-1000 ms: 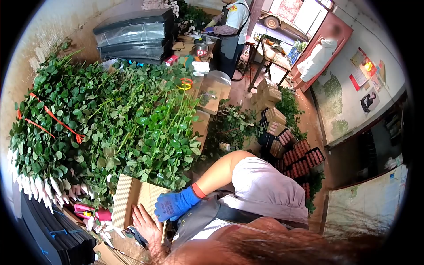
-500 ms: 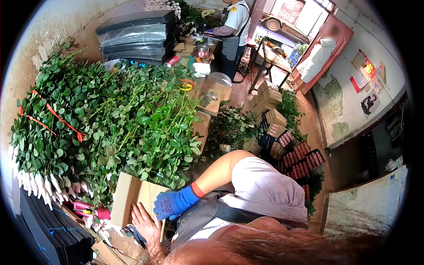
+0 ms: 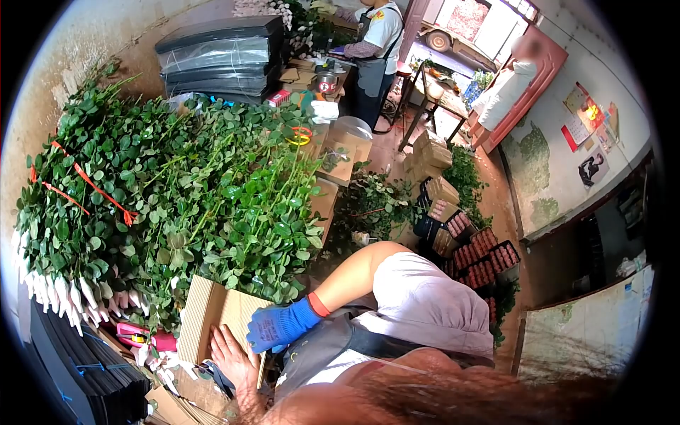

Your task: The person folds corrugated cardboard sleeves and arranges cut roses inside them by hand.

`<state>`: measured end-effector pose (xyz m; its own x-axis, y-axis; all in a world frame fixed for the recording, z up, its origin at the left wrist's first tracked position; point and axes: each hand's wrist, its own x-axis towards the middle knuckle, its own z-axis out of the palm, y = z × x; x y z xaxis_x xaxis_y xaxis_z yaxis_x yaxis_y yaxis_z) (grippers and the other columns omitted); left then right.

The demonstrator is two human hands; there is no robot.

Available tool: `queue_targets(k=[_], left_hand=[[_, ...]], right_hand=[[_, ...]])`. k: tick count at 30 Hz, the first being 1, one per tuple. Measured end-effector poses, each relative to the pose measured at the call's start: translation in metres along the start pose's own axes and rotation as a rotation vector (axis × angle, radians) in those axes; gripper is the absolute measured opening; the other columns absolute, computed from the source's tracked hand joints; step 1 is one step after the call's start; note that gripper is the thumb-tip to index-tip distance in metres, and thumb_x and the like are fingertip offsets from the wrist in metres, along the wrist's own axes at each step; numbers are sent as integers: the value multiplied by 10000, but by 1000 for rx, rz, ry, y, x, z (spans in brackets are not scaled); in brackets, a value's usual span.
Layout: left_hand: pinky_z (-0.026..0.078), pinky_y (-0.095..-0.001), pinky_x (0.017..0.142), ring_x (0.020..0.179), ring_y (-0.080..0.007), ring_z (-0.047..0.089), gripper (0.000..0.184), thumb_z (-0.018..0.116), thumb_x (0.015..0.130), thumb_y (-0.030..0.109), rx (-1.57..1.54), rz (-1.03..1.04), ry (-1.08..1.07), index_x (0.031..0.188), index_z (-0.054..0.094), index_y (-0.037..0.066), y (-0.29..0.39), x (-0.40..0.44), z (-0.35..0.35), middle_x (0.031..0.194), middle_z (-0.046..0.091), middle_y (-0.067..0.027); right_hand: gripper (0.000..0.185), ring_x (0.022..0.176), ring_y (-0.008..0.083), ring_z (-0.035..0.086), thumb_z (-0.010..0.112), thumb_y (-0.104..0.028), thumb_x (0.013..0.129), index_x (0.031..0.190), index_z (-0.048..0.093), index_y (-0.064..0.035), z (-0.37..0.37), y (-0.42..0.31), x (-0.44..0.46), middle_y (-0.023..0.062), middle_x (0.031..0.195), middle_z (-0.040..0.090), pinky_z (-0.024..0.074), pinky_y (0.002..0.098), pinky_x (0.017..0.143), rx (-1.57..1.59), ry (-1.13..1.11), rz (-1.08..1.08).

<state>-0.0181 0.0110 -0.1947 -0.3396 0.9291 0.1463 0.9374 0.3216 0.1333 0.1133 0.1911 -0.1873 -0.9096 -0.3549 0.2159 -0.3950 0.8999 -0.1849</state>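
A piece of corrugated cardboard is in front of me, its ribbed strip on the left and a smooth panel on the right. My bare left hand lies flat on its lower part with the fingers stretched out. On the panel's right side rests my right hand in a blue knitted glove, fingers curled closed. What those fingers hold, if anything, is hidden. Just beyond the cardboard, leafy green rose stems are piled high. White-wrapped flower heads stick out at the pile's left end.
Black sheets are stacked at lower left, near a pink object. Wrapped black slabs stand behind the stems. Scissors with yellow-orange handles lie at the pile's far edge. Crates line the floor. Two people are farther back.
Both my hands and the cardboard stay in place. At the back, a co-worker's gloved hand has shifted up and left, and the person by the door has moved slightly.
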Motion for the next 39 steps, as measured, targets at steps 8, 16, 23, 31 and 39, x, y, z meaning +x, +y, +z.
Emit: queue_targets(k=[8, 16, 23, 31, 39], left_hand=[[268, -544, 1168, 1421, -425, 349, 740, 446, 996, 462, -4, -2, -8, 1570, 293, 22, 1, 0, -1, 1622, 285, -209], [269, -549, 1167, 1420, -427, 351, 728, 461, 996, 443, 14, -18, -13, 1567, 299, 23, 4, 1, -5, 1621, 286, -210], [272, -550, 1165, 1425, -424, 347, 722, 458, 997, 442, -10, -10, -10, 1568, 302, 29, 4, 1, -6, 1620, 289, -208], [272, -550, 1163, 1424, -422, 348, 720, 436, 1002, 454, 7, -12, -22, 1568, 301, 29, 3, 0, -4, 1622, 288, -203], [279, -550, 1155, 1416, -423, 355, 734, 405, 1009, 493, 4, 2, -1, 1570, 300, 31, 1, 1, -3, 1618, 295, -207]], right_hand=[[388, 905, 286, 618, 671, -457, 755, 1029, 645, -184, -3, 0, 1, 59, 976, 618, 477, 458, 727, -23, -77, -4], [358, 881, 285, 620, 653, -448, 774, 1015, 645, -184, 0, 1, -1, 56, 959, 614, 476, 458, 707, -34, 12, -26], [353, 863, 279, 622, 652, -442, 765, 1000, 643, -179, 0, 0, 0, 50, 941, 614, 477, 451, 695, -49, -23, -16], [324, 868, 270, 626, 660, -417, 754, 972, 645, -179, -5, -2, 1, 47, 933, 614, 479, 450, 701, -35, -66, 8], [332, 861, 272, 628, 685, -422, 749, 985, 652, -190, -6, 0, 0, 39, 936, 616, 478, 447, 707, -1, -4, -12]])
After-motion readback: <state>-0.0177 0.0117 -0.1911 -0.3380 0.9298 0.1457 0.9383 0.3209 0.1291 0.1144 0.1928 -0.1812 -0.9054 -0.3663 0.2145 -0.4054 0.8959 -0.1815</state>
